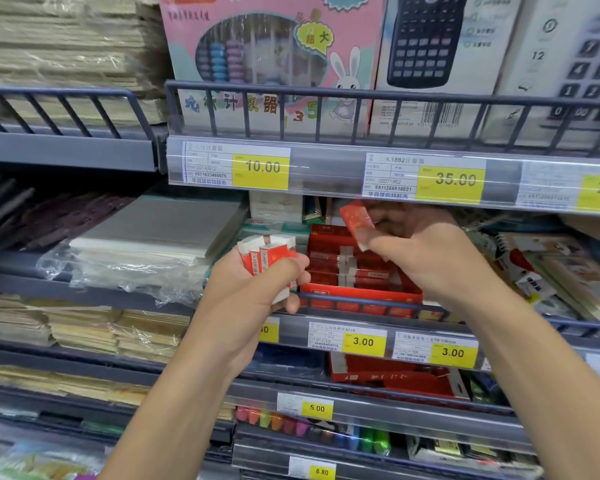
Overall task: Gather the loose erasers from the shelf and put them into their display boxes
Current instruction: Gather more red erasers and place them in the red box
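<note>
My left hand point(253, 289) grips a bundle of several white erasers in red sleeves point(267, 258), held just left of the red display box point(361, 294) on the middle shelf. That box holds rows of red-sleeved erasers point(347, 268). My right hand point(426, 251) hovers above the box and pinches a single red-sleeved eraser point(357, 221) tilted, its white end pointing down.
A grey rail point(371, 304) runs along the shelf front before the box. Plastic-wrapped paper pads point(146, 244) lie to the left, packaged stationery point(548, 265) to the right. The upper shelf edge with price tags point(260, 168) hangs close overhead. Another red box point(395, 375) sits one shelf lower.
</note>
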`<act>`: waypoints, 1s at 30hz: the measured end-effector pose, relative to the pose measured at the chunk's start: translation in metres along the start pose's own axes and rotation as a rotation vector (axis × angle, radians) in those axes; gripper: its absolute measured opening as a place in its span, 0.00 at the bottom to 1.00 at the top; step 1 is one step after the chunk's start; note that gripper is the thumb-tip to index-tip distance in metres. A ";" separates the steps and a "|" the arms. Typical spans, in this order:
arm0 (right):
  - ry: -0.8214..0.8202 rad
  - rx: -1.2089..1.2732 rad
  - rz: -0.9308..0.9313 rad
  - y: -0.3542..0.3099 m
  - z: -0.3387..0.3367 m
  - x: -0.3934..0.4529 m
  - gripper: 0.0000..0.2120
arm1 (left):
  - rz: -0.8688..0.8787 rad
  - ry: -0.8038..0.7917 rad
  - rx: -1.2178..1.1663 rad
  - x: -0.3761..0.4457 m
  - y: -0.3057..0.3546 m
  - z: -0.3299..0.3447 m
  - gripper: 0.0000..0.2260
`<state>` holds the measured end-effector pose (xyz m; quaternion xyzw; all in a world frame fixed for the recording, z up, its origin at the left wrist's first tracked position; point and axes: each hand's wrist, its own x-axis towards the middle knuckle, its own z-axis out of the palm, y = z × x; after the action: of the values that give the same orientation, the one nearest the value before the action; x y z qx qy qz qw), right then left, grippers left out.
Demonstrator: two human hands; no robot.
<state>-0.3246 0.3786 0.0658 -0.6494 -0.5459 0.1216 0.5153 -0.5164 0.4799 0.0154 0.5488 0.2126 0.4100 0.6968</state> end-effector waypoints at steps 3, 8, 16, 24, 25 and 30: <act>-0.097 -0.045 0.060 0.009 -0.003 0.014 0.10 | 0.003 0.007 0.014 0.000 0.001 -0.002 0.14; -0.216 -0.352 0.087 0.020 0.004 0.033 0.10 | 0.018 -0.016 0.030 -0.001 0.004 -0.003 0.05; -0.250 -0.595 0.009 0.023 0.028 0.044 0.09 | 0.020 0.003 0.044 -0.003 0.007 -0.005 0.07; -0.317 -0.792 -0.068 0.025 0.030 0.045 0.15 | 0.013 0.033 0.034 -0.002 0.007 -0.012 0.09; -0.319 -0.803 -0.072 0.025 0.030 0.045 0.16 | 0.015 0.032 0.035 -0.002 0.008 -0.012 0.09; -0.322 -0.803 -0.035 0.023 0.031 0.045 0.17 | 0.004 0.024 0.038 -0.002 0.008 -0.012 0.14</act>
<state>-0.3165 0.4355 0.0521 -0.7618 -0.6341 -0.0095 0.1322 -0.5295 0.4857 0.0185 0.5576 0.2276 0.4138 0.6827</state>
